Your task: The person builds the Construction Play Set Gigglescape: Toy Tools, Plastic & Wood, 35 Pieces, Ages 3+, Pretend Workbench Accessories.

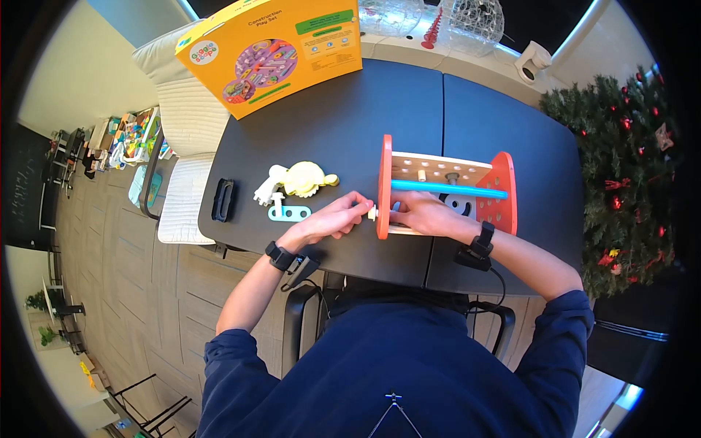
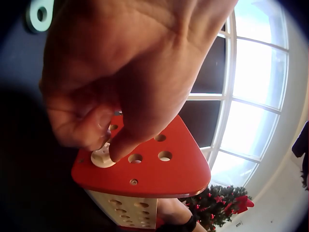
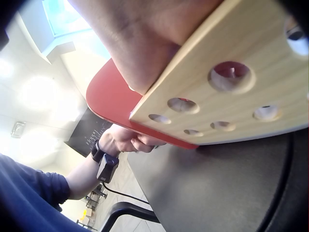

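Observation:
A wooden toy toolbox with red end panels (image 1: 385,182) and drilled holes stands on the dark table. At the outer face of its left panel, my left hand (image 1: 339,217) pinches a cream wooden bolt (image 2: 102,158) by its broad head, which sits against the red face. My right hand (image 1: 427,214) reaches inside the box, near the inner side of that same panel. Its fingertips are hidden, and I cannot tell what they hold. A blue bar (image 1: 449,190) runs between the two end panels. A wooden peg (image 1: 421,175) and a grey screw (image 1: 452,178) stick out of the back board.
Left of the hands lie a pale yellow toy piece (image 1: 303,179), a light blue strip with holes (image 1: 290,213) and a black holder (image 1: 223,200). A yellow play set box (image 1: 292,51) stands at the back. A decorated tree (image 1: 617,190) borders the table's right side.

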`<state>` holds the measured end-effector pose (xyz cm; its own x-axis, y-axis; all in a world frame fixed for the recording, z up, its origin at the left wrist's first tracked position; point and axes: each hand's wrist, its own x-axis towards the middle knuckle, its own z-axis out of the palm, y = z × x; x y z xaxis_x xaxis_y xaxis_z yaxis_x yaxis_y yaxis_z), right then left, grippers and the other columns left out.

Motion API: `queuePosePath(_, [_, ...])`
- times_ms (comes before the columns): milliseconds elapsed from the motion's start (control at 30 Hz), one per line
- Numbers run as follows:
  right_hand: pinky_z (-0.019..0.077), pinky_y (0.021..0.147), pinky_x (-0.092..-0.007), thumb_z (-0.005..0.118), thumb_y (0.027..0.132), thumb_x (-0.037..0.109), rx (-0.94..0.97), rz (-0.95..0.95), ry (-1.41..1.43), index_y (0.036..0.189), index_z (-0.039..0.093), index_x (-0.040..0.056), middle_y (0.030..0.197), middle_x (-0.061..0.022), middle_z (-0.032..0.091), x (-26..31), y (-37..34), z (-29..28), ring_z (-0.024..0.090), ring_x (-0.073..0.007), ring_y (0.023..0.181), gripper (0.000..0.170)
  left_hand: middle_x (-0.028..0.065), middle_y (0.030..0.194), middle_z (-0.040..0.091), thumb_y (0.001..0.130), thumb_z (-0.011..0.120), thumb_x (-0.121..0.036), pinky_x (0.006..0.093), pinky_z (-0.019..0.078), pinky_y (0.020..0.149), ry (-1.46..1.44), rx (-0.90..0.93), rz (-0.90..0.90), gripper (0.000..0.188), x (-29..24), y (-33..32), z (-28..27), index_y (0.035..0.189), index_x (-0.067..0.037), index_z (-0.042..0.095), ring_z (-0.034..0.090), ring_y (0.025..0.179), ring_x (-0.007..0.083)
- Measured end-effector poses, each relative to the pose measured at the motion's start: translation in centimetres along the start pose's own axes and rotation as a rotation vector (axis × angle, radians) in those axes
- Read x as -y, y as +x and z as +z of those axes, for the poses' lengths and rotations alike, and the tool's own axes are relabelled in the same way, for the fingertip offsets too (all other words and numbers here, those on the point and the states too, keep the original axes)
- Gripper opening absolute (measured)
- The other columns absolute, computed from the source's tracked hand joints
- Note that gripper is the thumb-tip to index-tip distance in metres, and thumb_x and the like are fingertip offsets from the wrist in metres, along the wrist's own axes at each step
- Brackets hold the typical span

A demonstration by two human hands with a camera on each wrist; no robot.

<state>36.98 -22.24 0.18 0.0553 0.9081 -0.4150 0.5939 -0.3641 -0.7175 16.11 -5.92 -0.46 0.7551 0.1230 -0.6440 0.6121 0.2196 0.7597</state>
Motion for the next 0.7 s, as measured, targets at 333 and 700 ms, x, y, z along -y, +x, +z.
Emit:
queuePosePath(333, [0.0573, 0.087, -0.0449, 0.071, 0.105, 0.035, 0.002, -0.005, -0.012, 0.129, 0.071, 0.0062, 0.106, -0.0170, 0.078, 0.7, -0.4, -0.2, 0.075, -0.0327, 0.100, 0.037, -0.0077, 0.080, 0.044, 0.112, 0.059, -0.050, 0.0229, 0.0277, 0.053, 0.087, 0.026, 0.202, 0.040, 1.0, 0.1, -0.2, 0.124, -0.012, 0.053, 0.036, 0.064, 0.0036])
queuePosePath(700, [0.0574, 0.087, -0.0448, 0.072, 0.105, 0.035, -0.002, 0.003, -0.012, 0.130, 0.070, 0.0061, 0.107, -0.0177, 0.078, 0.6, -0.3, -0.1, 0.075, -0.0327, 0.099, 0.038, -0.0055, 0.086, 0.047, 0.112, 0.055, -0.055, 0.0233, 0.0321, 0.053, 0.148, 0.025, 0.155, 0.046, 1.4, 0.6, 0.0, 0.123, -0.011, 0.062, 0.040, 0.066, 0.0044])
